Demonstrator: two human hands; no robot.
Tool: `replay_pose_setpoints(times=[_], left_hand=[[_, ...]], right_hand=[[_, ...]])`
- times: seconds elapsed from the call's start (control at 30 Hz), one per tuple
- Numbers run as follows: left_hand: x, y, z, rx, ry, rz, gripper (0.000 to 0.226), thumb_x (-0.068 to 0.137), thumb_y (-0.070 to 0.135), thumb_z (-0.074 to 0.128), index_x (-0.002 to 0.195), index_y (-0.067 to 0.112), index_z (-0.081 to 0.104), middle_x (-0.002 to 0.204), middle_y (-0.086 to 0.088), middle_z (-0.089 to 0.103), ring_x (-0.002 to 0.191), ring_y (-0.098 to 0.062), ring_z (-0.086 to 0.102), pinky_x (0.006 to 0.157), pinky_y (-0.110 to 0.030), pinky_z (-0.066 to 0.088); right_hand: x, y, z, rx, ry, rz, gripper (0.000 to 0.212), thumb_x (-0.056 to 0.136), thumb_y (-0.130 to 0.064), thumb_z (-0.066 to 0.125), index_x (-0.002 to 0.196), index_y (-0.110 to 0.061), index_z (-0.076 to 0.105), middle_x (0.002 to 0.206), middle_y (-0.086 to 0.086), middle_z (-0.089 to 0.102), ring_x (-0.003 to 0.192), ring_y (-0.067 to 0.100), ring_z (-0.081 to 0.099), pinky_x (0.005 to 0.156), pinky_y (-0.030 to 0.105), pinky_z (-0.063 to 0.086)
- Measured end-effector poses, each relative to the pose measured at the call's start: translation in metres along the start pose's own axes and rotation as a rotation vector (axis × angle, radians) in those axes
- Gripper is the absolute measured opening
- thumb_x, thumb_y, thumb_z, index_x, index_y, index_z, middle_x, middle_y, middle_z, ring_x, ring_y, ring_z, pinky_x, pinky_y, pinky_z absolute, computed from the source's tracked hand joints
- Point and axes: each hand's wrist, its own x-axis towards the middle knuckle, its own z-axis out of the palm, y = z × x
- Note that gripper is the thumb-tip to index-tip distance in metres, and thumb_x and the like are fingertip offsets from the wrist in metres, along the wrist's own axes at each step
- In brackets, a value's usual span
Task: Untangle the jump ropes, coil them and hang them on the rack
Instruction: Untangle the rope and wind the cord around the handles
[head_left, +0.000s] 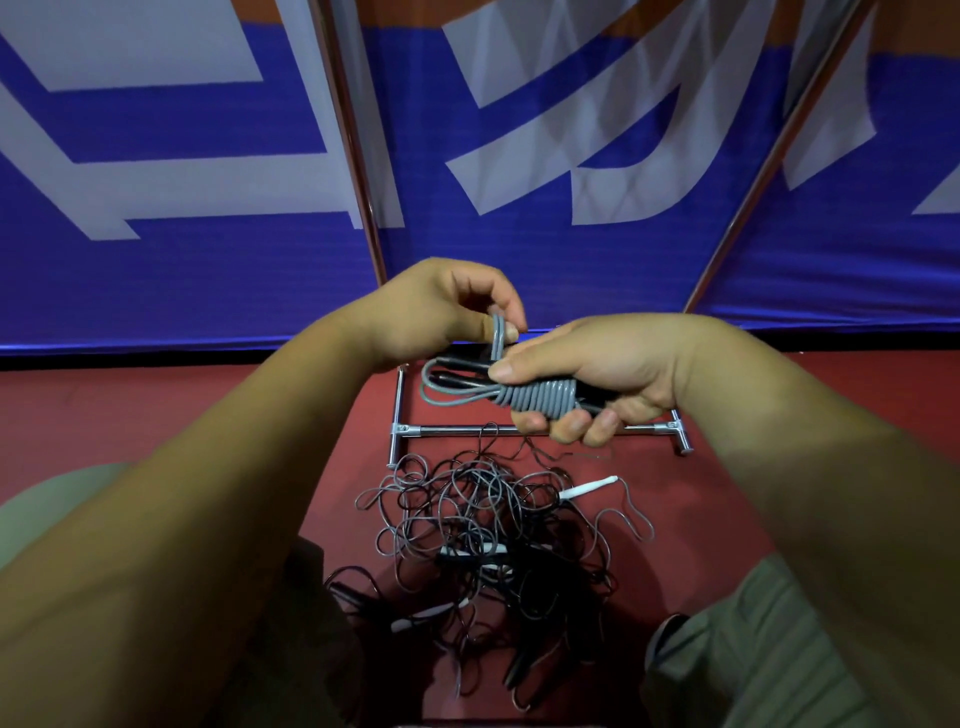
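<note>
A grey jump rope (540, 399) is held up over the rack (467, 430), above its base bar. Its tightly wound middle is gripped by the right hand (587, 374), fingers curled round it. A loose loop is pinched by the left hand (447, 312). On the near side of the rack, a tangled pile of ropes (493, 545) is seen on the floor.

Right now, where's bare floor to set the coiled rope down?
Bare red floor left of the rack base, below the banner. A narrower strip lies right of the tangled pile, up to the right forearm. Crowded: the middle, from the rack's crossbar back toward the person, is loops and handles.
</note>
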Motion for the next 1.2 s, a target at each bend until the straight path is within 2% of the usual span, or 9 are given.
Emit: replay_pose_setpoints(times=[0.17,0.4,0.53,0.6,0.67,0.77,0.83,1.0,1.2], left_hand=[[0.004,0.013,-0.006,0.395,0.107,0.021,0.02,0.094,0.008,0.075,0.1,0.026,0.079,0.098,0.01,0.076,0.093,-0.004,0.071,0.089,-0.027,0.058],[0.006,0.002,-0.002,0.71,0.18,0.179,0.034,0.101,0.014,0.067,0.132,0.027,0.073,0.108,0.007,0.069,0.101,-0.006,0.062,0.089,-0.023,0.047],[0.009,-0.005,0.013,0.644,0.314,-0.02,0.005,0.096,0.02,0.075,0.101,0.02,0.075,0.084,0.005,0.072,0.074,-0.007,0.068,0.071,-0.032,0.056],[0.011,-0.009,0.02,0.584,0.337,-0.108,0.015,0.101,0.027,0.068,0.09,0.017,0.067,0.071,0.002,0.068,0.057,-0.004,0.067,0.055,-0.022,0.049],[0.011,-0.01,0.027,0.273,0.324,-0.193,0.023,0.108,0.027,0.059,0.092,0.011,0.065,0.07,-0.003,0.068,0.053,-0.005,0.068,0.051,-0.017,0.048],[0.015,-0.003,0.035,-0.504,0.23,-0.261,0.023,0.113,0.021,0.049,0.1,0.008,0.063,0.082,-0.007,0.067,0.074,-0.019,0.073,0.074,-0.036,0.062],[0.017,-0.004,0.034,-0.679,0.194,-0.226,0.023,0.114,0.019,0.044,0.105,0.01,0.062,0.088,-0.006,0.069,0.08,-0.02,0.069,0.086,-0.041,0.06],[0.02,-0.002,0.032,-0.681,0.203,-0.126,0.028,0.113,0.023,0.039,0.114,0.012,0.065,0.082,0.002,0.056,0.068,-0.012,0.044,0.071,-0.03,0.045],[0.014,-0.006,0.031,-0.252,0.084,-0.168,0.016,0.106,0.012,0.061,0.118,0.004,0.069,0.105,-0.011,0.078,0.085,-0.008,0.069,0.074,-0.019,0.054]], right_hand=[[0.008,0.002,-0.008,-0.005,0.247,-0.05,0.037,0.105,-0.048,0.062,0.113,-0.013,0.061,0.086,0.011,0.062,0.057,0.012,0.047,0.037,0.018,0.033],[0.024,0.0,-0.021,-0.069,0.715,-0.179,0.051,0.109,-0.059,0.048,0.122,-0.012,0.062,0.092,0.013,0.076,0.061,0.019,0.071,0.051,0.029,0.056],[0.028,-0.002,-0.019,-0.035,0.819,-0.222,0.052,0.106,-0.06,0.054,0.11,-0.01,0.067,0.093,0.012,0.073,0.067,0.021,0.066,0.05,0.029,0.056],[0.028,-0.003,-0.015,0.002,0.844,-0.26,0.053,0.103,-0.063,0.056,0.111,-0.013,0.069,0.093,0.008,0.072,0.066,0.018,0.061,0.05,0.027,0.053],[0.026,-0.005,-0.012,0.03,0.859,-0.289,0.056,0.098,-0.07,0.057,0.11,-0.017,0.071,0.091,0.004,0.073,0.064,0.015,0.059,0.05,0.027,0.051],[0.023,-0.006,-0.012,0.092,0.909,-0.323,0.055,0.096,-0.069,0.061,0.108,-0.017,0.072,0.085,0.003,0.071,0.061,0.014,0.058,0.049,0.025,0.048],[0.021,-0.007,-0.014,0.166,0.939,-0.334,0.049,0.096,-0.066,0.064,0.107,-0.019,0.073,0.083,0.004,0.072,0.059,0.015,0.058,0.049,0.025,0.047],[0.018,-0.007,-0.018,0.297,0.909,-0.338,0.059,0.091,-0.074,0.066,0.111,-0.021,0.078,0.081,0.002,0.07,0.055,0.012,0.056,0.045,0.023,0.037],[0.014,-0.01,-0.019,0.294,0.889,-0.298,0.045,0.091,-0.058,0.069,0.102,-0.015,0.076,0.078,0.004,0.071,0.052,0.013,0.055,0.046,0.022,0.036]])
